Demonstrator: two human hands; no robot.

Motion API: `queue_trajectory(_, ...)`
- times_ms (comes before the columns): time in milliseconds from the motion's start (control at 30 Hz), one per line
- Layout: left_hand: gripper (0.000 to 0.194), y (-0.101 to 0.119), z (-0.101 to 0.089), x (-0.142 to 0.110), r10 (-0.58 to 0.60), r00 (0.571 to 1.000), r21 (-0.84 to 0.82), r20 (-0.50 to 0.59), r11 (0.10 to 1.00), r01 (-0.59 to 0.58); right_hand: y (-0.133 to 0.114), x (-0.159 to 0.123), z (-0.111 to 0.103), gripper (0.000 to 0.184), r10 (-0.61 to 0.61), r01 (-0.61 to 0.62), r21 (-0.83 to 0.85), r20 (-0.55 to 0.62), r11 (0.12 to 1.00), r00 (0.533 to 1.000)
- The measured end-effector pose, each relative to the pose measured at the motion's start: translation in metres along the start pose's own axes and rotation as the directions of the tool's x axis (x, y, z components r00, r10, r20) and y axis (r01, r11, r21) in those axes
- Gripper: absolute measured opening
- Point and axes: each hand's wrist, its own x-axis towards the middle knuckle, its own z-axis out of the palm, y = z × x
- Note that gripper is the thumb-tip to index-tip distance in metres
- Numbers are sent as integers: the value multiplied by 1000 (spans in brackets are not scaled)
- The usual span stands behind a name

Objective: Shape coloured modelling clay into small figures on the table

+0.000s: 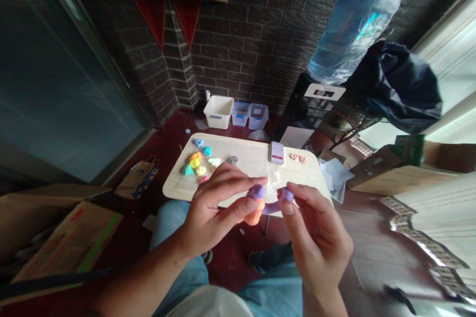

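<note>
Between the thumb and forefinger of my left hand is a purple clay lump, with knobbly orange clay just under it. My right hand pinches another piece of purple clay. A purple strip shows between the two hands; whether it joins both pieces I cannot tell. Both hands are raised over the near edge of a pale small table. Lumps of blue clay, orange clay, green clay and grey clay, among several others, lie on its left half.
A phone lies at the table's far edge, with two small multicoloured clay pieces to its right. Behind stand a white basket and clear bins. A water dispenser is at back right. Cardboard boxes flank both sides.
</note>
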Motion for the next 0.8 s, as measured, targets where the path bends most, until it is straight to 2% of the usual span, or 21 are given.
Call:
queue_trajectory(233,32,15,-5,13,161,983,225,84,958,-176,-18,12,-9,42,-185,193,-81,94,978,978)
queue_trajectory(433,25,28,-11,12,176,970,405,166,885,-230,-27,12,-10,43,-276,289,-92,132,953,952)
queue_trajectory(800,23,40,-16,14,247,929,557,278,746,-365,-35,13,-11,42,-320,361,-191,216,913,922)
